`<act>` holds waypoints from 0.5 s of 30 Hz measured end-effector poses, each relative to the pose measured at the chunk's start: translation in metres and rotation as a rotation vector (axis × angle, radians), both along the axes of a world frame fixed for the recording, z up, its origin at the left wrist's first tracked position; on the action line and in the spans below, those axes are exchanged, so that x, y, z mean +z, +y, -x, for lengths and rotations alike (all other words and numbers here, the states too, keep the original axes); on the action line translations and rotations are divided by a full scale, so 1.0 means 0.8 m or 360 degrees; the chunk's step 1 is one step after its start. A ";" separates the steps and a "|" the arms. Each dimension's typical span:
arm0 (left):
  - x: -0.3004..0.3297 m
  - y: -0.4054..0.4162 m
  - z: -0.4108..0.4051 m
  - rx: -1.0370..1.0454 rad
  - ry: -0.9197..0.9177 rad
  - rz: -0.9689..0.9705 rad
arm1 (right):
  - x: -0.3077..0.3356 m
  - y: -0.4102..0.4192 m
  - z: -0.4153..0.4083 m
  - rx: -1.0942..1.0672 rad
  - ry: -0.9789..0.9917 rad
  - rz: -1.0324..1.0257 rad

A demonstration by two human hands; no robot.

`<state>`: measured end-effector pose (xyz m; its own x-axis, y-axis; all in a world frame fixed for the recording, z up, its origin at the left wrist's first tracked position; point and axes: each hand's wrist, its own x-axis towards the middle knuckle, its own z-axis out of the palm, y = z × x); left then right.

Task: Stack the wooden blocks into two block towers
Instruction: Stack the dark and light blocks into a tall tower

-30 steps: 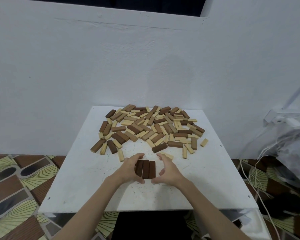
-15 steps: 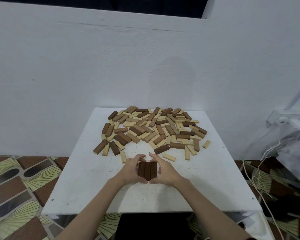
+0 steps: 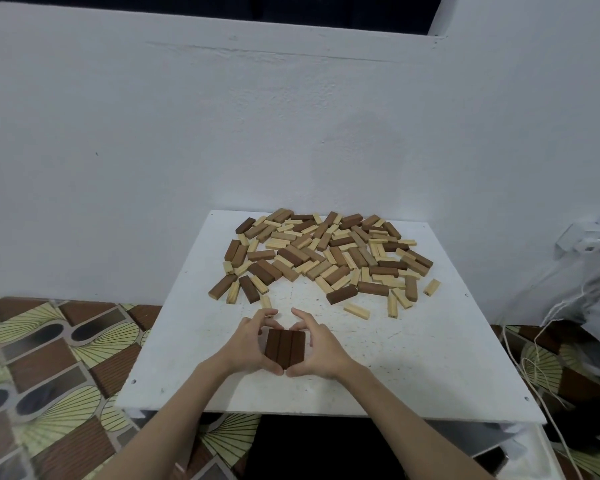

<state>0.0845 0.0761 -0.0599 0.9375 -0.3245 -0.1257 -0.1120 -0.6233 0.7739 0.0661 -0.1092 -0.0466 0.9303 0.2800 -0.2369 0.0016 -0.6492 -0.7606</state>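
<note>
Three dark wooden blocks (image 3: 285,347) sit side by side near the white table's (image 3: 430,358) front edge, cupped between left hand (image 3: 248,344) and right hand (image 3: 321,349), fingers curled round both sides, thumbs at the near end. Loose block pile (image 3: 326,254), light and dark, lies behind toward the white wall (image 3: 222,133); patterned floor (image 3: 49,358) left.

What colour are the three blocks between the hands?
Dark brown three blocks, clearest in the head view.

Left hand (image 3: 248,344) and right hand (image 3: 321,348) cupped together, thumbs nearly touching at 6 o'clock, fingers curled inward toward 12 o'clock; forearms converging from below.
</note>
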 end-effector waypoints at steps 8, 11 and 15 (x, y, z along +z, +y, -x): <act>0.002 0.019 -0.002 -0.0035 0.0067 0.0005 | -0.001 0.020 0.004 -0.0028 -0.0045 -0.0029; 0.003 0.023 -0.001 -0.0050 0.0086 0.0009 | 0.000 0.023 0.006 -0.0024 -0.0060 -0.0026; 0.001 0.029 0.001 -0.0047 0.0090 0.0045 | 0.001 0.028 0.008 -0.0010 -0.0063 -0.0003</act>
<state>0.0835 0.0990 -0.0591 0.9192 -0.3558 -0.1685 -0.0854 -0.5981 0.7968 0.0601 -0.0872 -0.0458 0.9407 0.2743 -0.1994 0.0274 -0.6477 -0.7614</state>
